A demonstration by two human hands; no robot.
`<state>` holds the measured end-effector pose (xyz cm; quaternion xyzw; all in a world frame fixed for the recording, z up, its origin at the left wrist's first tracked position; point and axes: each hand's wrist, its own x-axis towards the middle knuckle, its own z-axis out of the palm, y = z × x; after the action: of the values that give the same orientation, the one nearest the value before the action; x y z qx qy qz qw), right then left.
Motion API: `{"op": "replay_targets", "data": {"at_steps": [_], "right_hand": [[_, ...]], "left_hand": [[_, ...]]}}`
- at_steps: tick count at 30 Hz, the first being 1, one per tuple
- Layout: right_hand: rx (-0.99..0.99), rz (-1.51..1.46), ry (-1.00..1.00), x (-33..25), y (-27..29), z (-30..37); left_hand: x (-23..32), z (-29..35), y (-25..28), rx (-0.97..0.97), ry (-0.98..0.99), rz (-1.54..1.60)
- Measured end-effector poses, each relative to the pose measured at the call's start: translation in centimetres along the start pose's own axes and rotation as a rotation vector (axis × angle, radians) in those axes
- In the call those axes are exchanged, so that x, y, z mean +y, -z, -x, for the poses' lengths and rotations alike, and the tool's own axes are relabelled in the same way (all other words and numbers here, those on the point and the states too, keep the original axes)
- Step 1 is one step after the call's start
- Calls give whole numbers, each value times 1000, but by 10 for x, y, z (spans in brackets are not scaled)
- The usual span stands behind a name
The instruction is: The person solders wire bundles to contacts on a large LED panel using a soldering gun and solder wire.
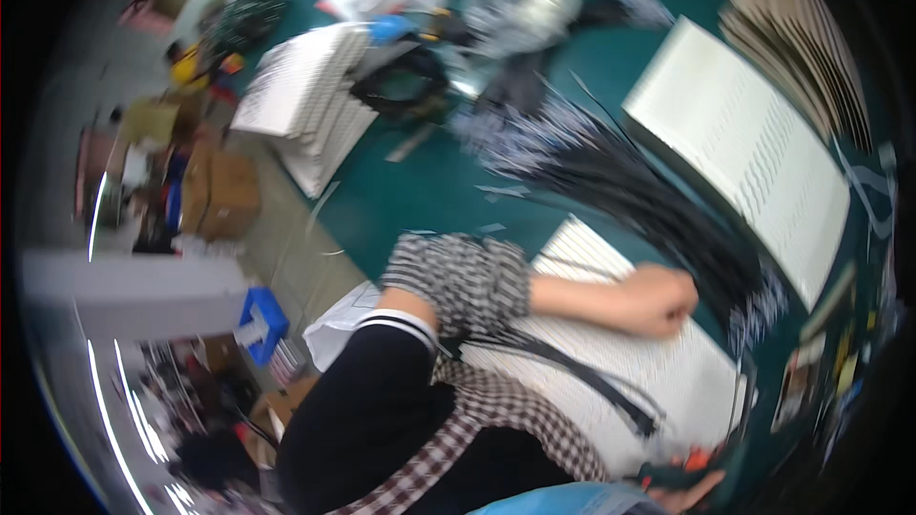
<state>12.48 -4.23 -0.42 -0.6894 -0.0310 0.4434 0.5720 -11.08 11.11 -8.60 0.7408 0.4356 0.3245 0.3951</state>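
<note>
My left hand [658, 300], below a black-and-white checked sleeve cover [458, 281], is closed in a fist over a white ridged board [582, 343]. Whatever its fingers hold, if anything, is hidden. A few black cables [582, 377] lie across the board below my left forearm. Only part of my right hand [689, 498] shows, at the lower edge near the board's corner. Beside it is a blurred dark object with an orange-red part [698, 459]; whether I grip it cannot be made out. A thick bundle of black cables [620, 181] with pale ends lies beyond the board.
Another white board stack [744, 148] stands at the right, near brown cardboard sheets [797, 29]. White stacked boards [310, 100], a black coil [401, 81] and clear plastic wrap [525, 0] sit on the green table [372, 195]. Cardboard boxes [219, 189] and a blue bin [260, 324] are off to the left.
</note>
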Motion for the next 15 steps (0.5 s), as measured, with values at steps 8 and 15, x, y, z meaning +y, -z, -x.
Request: {"op": "replay_targets", "data": {"at_steps": [8, 15], "right_hand": [[-425, 77, 124, -9, -2, -48], [-418, 232, 323, -6, 18, -64]], "left_hand": [[10, 13, 15, -33, 68, 83], [15, 11, 4, -30, 49, 40]]}}
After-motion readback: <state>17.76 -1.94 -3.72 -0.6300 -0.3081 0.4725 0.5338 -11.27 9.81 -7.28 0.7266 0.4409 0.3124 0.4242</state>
